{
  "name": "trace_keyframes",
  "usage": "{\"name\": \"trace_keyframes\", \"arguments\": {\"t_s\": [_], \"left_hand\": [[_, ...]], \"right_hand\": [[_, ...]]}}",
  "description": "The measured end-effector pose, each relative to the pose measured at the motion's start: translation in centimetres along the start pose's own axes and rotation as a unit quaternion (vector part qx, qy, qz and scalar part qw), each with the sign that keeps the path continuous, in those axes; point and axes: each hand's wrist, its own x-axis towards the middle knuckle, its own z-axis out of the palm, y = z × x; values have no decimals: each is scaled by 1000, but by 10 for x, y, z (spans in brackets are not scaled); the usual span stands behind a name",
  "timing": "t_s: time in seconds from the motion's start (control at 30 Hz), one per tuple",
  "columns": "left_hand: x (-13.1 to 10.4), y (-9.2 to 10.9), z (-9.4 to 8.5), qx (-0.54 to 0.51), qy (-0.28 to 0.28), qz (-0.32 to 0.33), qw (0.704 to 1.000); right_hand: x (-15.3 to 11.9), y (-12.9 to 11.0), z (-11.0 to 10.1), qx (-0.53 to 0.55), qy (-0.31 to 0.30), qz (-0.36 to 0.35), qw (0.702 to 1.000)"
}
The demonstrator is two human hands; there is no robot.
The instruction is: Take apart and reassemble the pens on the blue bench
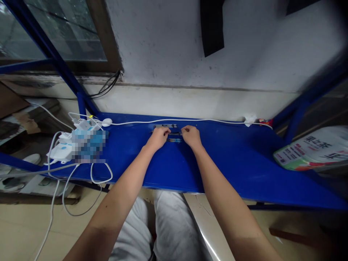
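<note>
Both of my hands are over the blue shelf top, and a slim dark pen (175, 133) runs between them. Its left part is pinched by my left hand (160, 136), with the fingers closed. At the other end, the closed fingertips of my right hand (191, 136) grip the pen. Just beyond it lies a clear pen (172, 126), partly behind my left hand. Nearer to me are blue-tinted pens (174, 140), lying close together and roughly parallel to the held one; how many there are is hard to make out.
A white cable (168, 120) runs along the back of the blue tabletop (225, 159). Power strips and plugs (61, 150) crowd the left end beside a blurred patch. At right stands a large printed bottle or pack (312, 148). A red wrapper (265, 122) lies at the back right.
</note>
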Motion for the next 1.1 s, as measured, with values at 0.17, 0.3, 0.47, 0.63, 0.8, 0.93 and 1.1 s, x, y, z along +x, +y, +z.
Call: {"name": "trace_keyframes", "arguments": {"t_s": [0.17,0.3,0.47,0.63,0.8,0.93,1.1], "left_hand": [[-1,-2,-2,-12,18,-9,1000],[-3,-18,-12,26,51,-5,998],[-8,-41,-34,120,27,14,992],[-12,-53,-44,126,10,2,992],[-12,-55,-43,134,-13,-2,991],[-11,-51,-40,151,-3,-7,989],[-9,-39,-33,161,18,-12,987]], "right_hand": [[1,1,-1,7,7,-10,1000],[7,14,-1,-23,25,-36,999],[17,31,4,-52,-10,-107,993],[21,38,7,-62,-26,-116,991],[22,39,6,-62,-36,-118,990],[22,38,6,-58,-35,-116,991],[22,39,8,-47,-20,-109,993]]}}
